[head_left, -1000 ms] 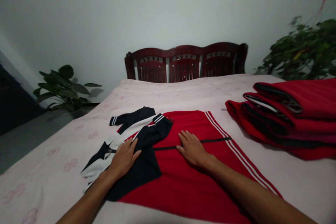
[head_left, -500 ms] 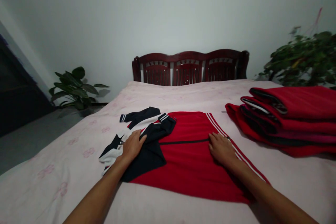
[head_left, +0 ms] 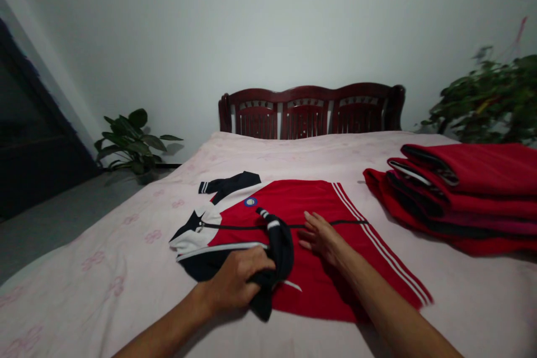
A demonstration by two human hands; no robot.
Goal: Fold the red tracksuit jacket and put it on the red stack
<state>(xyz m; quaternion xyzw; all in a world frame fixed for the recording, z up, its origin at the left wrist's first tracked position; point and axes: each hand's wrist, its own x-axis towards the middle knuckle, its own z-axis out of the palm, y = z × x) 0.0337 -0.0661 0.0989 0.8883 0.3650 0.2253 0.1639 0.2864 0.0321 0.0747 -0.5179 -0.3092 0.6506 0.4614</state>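
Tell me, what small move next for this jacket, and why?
Probably the left hand should lay the near sleeve flat: it is bunched in that hand's grip and crosses the zip of the jacket, while the right hand, open, grips nothing.

Round badge (head_left: 250,202), blue at the rim with a pale centre, on the red front of the jacket (head_left: 310,198), just left of centre and below mid-height in the frame; its finer detail is too small to read. No lettering or numbers legible.
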